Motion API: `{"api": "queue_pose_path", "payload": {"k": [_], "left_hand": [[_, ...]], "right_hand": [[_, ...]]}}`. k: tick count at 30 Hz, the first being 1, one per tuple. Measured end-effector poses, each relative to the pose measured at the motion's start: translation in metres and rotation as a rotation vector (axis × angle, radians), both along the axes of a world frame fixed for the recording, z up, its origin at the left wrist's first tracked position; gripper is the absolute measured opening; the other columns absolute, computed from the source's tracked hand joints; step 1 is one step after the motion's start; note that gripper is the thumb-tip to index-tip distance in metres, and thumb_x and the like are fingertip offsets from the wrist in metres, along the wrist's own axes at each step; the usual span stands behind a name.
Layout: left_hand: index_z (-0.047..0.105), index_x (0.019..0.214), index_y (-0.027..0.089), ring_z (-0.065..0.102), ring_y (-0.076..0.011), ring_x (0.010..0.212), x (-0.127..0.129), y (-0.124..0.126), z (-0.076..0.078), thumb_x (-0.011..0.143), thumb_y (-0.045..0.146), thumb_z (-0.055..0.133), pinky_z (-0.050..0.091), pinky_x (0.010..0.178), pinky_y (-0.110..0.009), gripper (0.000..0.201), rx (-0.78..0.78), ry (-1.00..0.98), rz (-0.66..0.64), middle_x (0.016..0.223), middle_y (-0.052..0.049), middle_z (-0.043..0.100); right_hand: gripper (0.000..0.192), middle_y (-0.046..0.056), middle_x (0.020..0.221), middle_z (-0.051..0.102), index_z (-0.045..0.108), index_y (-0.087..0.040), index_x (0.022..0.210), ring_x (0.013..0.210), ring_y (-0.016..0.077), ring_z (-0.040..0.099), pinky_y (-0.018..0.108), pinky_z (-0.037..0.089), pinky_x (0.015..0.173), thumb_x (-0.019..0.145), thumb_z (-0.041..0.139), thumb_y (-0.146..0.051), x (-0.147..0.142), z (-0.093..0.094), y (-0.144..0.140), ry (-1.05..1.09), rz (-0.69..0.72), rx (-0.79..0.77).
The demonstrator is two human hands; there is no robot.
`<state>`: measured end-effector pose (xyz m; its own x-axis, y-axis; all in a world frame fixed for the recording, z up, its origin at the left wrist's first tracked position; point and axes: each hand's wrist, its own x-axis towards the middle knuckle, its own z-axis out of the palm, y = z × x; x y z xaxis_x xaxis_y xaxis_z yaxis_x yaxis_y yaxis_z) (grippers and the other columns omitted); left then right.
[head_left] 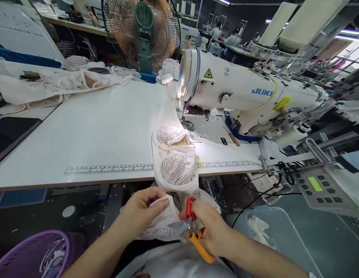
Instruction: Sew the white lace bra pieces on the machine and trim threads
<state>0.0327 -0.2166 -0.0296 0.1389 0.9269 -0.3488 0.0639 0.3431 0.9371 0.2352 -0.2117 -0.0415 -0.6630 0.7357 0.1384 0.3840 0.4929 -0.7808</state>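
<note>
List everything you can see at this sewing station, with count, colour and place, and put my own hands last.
sewing machine: one, white, right on the table
table: one, white, centre, ruler printed along its front edge
lace garment: one, white, hanging from the needle area over the table edge to the hands
fan: one, green with dark cage, behind the table
lace pile: one heap, white, far left of the table
basket: one, purple, lower left
control panel: one, grey with green screen, right
clear bin: one, see-through, lower right
snips: one, red and orange, in the right hand
left hand: pinching the lace
right hand: grip closed on the snips
</note>
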Motion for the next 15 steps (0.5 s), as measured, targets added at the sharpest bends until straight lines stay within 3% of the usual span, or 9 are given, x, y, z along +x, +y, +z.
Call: {"api": "queue_pose_path", "payload": {"k": [3,6,8,12,15], "left_hand": [[0.054,0.061,0.018,0.040,-0.0078,0.045,-0.003,-0.007,-0.006,0.066,0.036,0.066,0.033,0.044,-0.018,0.023,0.031,-0.102,0.095,0.051,0.006,0.048],[0.051,0.064,0.017,0.049,-0.0085,0.056,-0.006,-0.013,-0.008,0.066,0.031,0.069,0.039,0.052,-0.019,0.023,0.037,-0.223,0.132,0.069,0.002,0.059],[0.046,0.065,0.018,0.051,-0.0089,0.055,-0.007,-0.017,-0.008,0.066,0.030,0.069,0.039,0.051,-0.020,0.026,-0.014,-0.307,0.119,0.081,-0.002,0.064],[0.040,0.061,0.019,0.042,-0.0066,0.044,-0.009,-0.023,-0.006,0.059,0.030,0.073,0.031,0.041,-0.017,0.035,-0.069,-0.479,0.111,0.063,0.001,0.060],[0.045,0.059,0.017,0.042,-0.0061,0.048,-0.018,-0.030,-0.003,0.059,0.033,0.074,0.033,0.043,-0.016,0.033,0.004,-0.438,0.110,0.063,0.003,0.053]], "right_hand": [[0.008,0.002,0.062,0.052,0.042,-0.020,0.068,0.056,0.0160,0.044,0.026,0.032,0.050,0.065,0.048,-0.016,-0.010,-0.010,-0.004,0.003,0.038,0.177],[0.013,0.001,0.058,0.048,0.034,-0.022,0.065,0.053,0.0156,0.040,0.026,0.027,0.048,0.063,0.042,-0.012,-0.015,-0.013,-0.008,-0.003,0.040,0.215],[0.017,0.000,0.060,0.047,0.032,-0.022,0.066,0.053,0.0146,0.039,0.026,0.027,0.048,0.058,0.043,-0.011,-0.017,-0.009,-0.010,0.017,0.059,0.156],[0.025,0.000,0.068,0.046,0.035,-0.021,0.073,0.057,0.0130,0.040,0.023,0.032,0.049,0.053,0.045,-0.011,-0.016,0.008,-0.014,0.085,0.108,-0.053],[0.025,0.001,0.074,0.048,0.038,-0.021,0.076,0.063,0.0133,0.045,0.024,0.038,0.055,0.058,0.048,-0.008,-0.009,0.019,-0.018,0.168,0.177,-0.091]]}}
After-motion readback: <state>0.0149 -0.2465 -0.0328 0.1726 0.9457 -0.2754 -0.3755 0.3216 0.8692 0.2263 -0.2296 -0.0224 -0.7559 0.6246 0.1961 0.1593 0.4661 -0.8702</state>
